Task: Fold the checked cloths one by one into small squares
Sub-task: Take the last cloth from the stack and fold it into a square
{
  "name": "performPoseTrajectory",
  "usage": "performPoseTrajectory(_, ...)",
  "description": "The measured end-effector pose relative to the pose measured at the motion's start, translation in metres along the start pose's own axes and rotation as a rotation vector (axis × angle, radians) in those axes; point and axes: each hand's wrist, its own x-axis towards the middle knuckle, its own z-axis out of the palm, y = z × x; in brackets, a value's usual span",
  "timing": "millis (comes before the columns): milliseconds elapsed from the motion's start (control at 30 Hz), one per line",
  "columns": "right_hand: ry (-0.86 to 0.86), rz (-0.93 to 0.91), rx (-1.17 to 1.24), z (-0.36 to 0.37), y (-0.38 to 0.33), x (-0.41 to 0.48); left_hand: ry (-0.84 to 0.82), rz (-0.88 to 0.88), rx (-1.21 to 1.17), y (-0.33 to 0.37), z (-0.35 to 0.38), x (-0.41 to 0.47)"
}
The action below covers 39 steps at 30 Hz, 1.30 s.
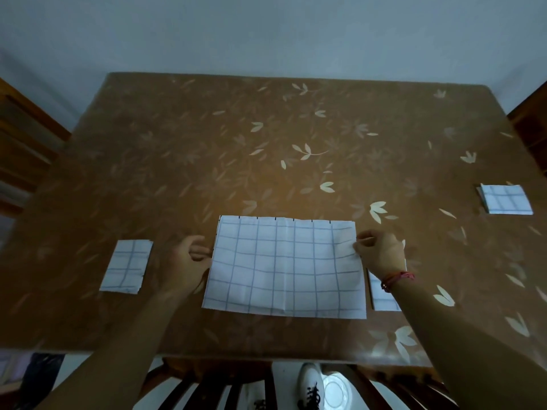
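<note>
Squarely between left hand and right hand: checked cloth.

— Looking dim and bluish, warming at the middle of the table?
— Yes; darkening towards its left edge, bowing outward at its corners, smearing there, glinting near its front right corner, leaving the checked cloth palest.

Table with brown, leaf-patterned cover, centre of frame. Wooden chairs at left edge and right edge; slatted chair back, bottom centre. White shoe beside round white dish, on floor, bottom. Pale wall, top.
</note>
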Motion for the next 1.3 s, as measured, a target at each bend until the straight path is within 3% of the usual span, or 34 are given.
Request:
performPoseTrajectory(100, -0.006, -0.034, 0.006, -0.002, -0.005, -0.009, 0.002, 0.067, 0.109, -0.002, -0.002, -0.004)
performPoseTrajectory(267, -0.057, -0.212, -0.128, 0.012, -0.004, -0.043, -0.111, 0.396, 0.366, -0.007, 0.023, -0.044)
performPoseTrajectory(400, -0.179, -0.45, -0.285, 0.038, 0.007, -0.086, -0.211, 0.702, 0.582, -0.024, 0.065, -0.099)
performPoseTrajectory(533, -0.307, -0.723, -0.455, 0.071, 0.016, -0.139, -0.269, 0.77, 0.719, -0.034, 0.093, -0.132)
performPoseTrajectory(600, -0.345, -0.813, -0.556, 0.083, 0.02, -0.158, -0.253, 0.762, 0.773, -0.038, 0.097, -0.132)
performPoseTrajectory(733, -0.392, -0.764, -0.634, 0.093, 0.022, -0.164, -0.316, 0.648, 0.857, -0.044, 0.098, -0.127)
performPoseTrajectory(967, -0.36, -0.841, -0.6, 0.105, 0.009, -0.178, -0.303, 0.648, 0.845, -0.043, 0.096, -0.132)
performPoseTrajectory(1300, -0.378, -0.673, -0.682, 0.096, 0.039, -0.172, -0.219, 0.472, 0.934, -0.072, 0.062, -0.124)
